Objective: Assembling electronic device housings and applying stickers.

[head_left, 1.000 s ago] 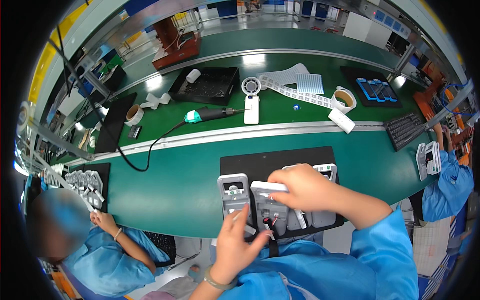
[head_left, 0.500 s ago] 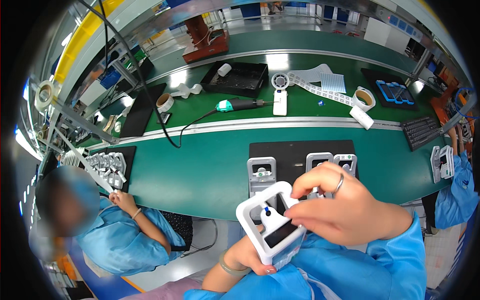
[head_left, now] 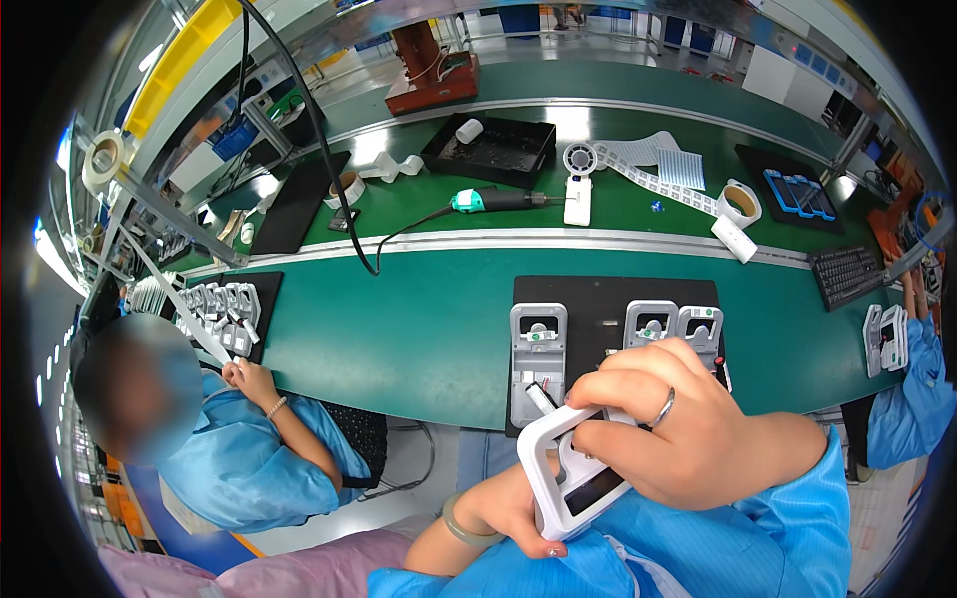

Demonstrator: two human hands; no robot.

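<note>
Held in front of me, tilted, is a white plastic housing [head_left: 539, 476] with a loop-shaped handle and a dark window panel. My left hand [head_left: 501, 510] grips it from below and behind, with the thumb along its lower edge. Over its upper part my right hand [head_left: 673, 434] is closed, fingers on the rim and thumb inside the opening; whatever is under these fingertips is hidden. Beyond the hands, grey housings [head_left: 536, 351] of similar outline lie on a black mat [head_left: 583, 290], one with a small white cylinder [head_left: 539, 398] at its lower end.
An electric screwdriver [head_left: 495, 201], a white handheld fan [head_left: 578, 199], a black tray [head_left: 478, 164], a label roll [head_left: 738, 203] and a keyboard [head_left: 847, 271] stand farther back. A co-worker [head_left: 259, 448] sits at left beside more grey housings [head_left: 227, 309]. A black cable hangs over the bench.
My right hand has moved over the housing's top and its fingers now reach around the rim into the opening. The housing has shifted slightly right and down; the whole view has shifted a little.
</note>
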